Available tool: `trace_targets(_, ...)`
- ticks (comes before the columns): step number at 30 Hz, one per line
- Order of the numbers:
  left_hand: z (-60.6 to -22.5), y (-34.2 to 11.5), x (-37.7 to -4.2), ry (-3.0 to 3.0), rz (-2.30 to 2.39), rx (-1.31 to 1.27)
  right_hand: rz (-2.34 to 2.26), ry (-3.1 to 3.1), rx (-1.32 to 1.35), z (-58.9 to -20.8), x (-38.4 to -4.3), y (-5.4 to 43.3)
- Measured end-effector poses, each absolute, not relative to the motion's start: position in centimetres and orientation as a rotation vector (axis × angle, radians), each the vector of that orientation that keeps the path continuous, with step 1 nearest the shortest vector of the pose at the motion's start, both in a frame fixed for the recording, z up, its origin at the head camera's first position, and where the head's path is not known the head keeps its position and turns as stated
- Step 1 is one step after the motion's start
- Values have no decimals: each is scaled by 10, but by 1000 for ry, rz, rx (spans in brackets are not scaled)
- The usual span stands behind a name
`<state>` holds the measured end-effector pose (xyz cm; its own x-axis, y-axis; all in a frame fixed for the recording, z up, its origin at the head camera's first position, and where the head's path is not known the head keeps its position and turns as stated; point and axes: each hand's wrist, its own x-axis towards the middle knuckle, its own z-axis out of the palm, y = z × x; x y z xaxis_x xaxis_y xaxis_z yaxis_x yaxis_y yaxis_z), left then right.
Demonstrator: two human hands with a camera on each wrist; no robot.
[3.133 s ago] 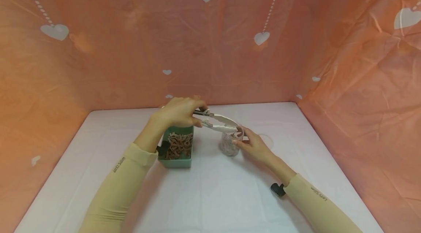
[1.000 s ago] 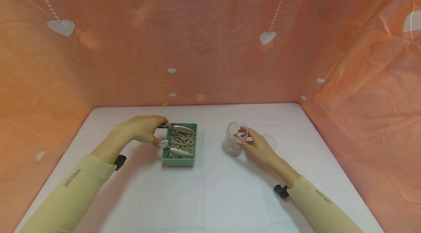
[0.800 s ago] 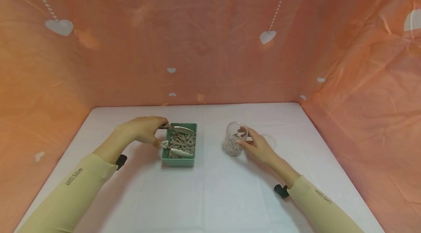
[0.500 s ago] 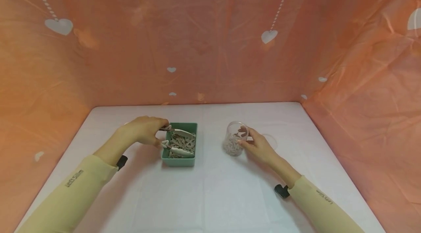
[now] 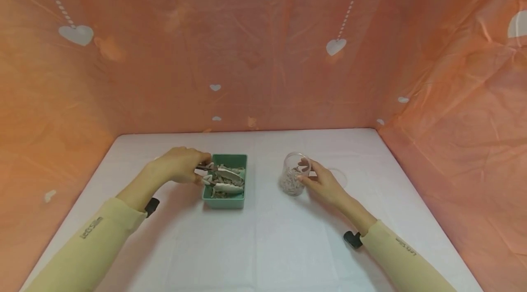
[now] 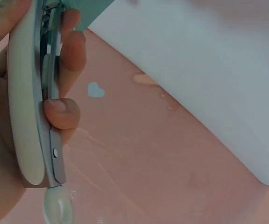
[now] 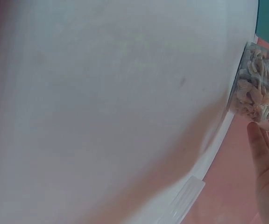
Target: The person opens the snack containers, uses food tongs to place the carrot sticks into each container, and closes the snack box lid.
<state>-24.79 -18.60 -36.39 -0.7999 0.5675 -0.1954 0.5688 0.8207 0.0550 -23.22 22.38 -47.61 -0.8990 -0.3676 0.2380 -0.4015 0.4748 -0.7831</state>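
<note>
My left hand (image 5: 183,165) grips a pair of kitchen tongs (image 5: 228,188) by its pale handles (image 6: 24,102). The tongs' two metal ends lie down in a green rectangular container (image 5: 224,204), fairly close together among greyish-brown dried pieces. Whether any piece is pinched between them cannot be told. My right hand (image 5: 325,185) holds a clear jar (image 5: 296,160) from its right side, thumb in front and fingers behind. Similar dried pieces (image 7: 256,88) fill the jar's lower part. It stands on the table with its mouth uncovered.
A clear round lid (image 5: 339,177) lies flat on the white-covered table (image 5: 255,251), just right of the jar and partly behind my right hand. An orange cloth (image 5: 230,54) with white hearts rises behind and on both sides.
My left hand has carried the tongs left from the jar's mouth to the green container. There, the widely spread ends have come closer together. My right hand stays on the jar.
</note>
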Motion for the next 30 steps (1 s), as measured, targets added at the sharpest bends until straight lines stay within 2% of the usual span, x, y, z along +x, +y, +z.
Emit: trace_targets(30, -365, -210, -245, 2913, 146, 856, 1415, -2669, 712, -476, -233, 224)
